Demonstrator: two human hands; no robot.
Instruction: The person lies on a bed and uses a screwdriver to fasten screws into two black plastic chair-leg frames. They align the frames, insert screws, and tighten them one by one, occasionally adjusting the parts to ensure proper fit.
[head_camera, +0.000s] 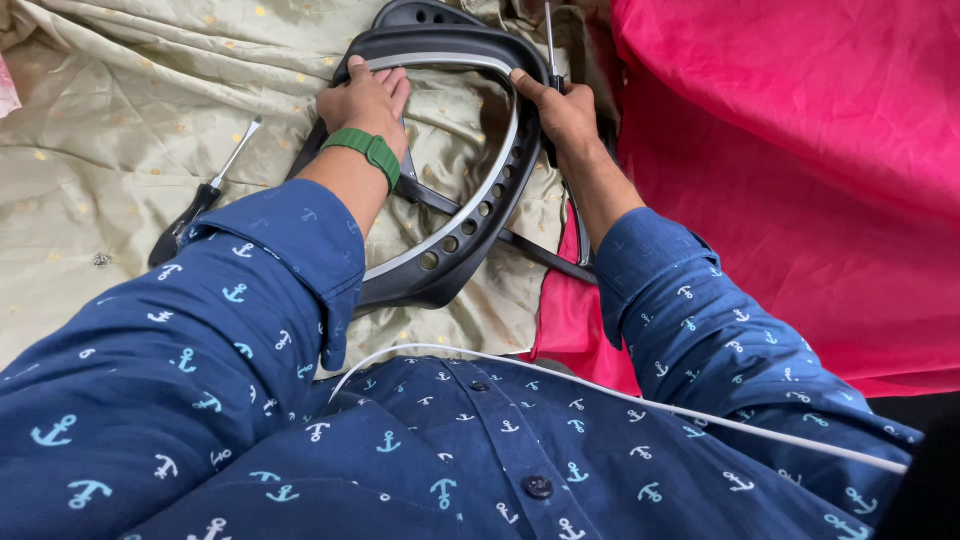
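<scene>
A black curved plastic frame (470, 215) with a grey inner band and a row of round holes lies on beige cloth. My left hand (368, 100), with a green band on its wrist, rests flat on the frame's upper left rim. My right hand (562, 112) grips the frame's right rim and holds an upright tool with a thin metal shaft (549, 38). A thin black bar (530, 252) runs diagonally under the frame.
A screwdriver (205, 195) with a black handle lies on the beige cloth (120, 130) to the left. Bright pink cloth (800, 170) covers the right side. A white cable (620, 395) crosses my blue patterned shirt.
</scene>
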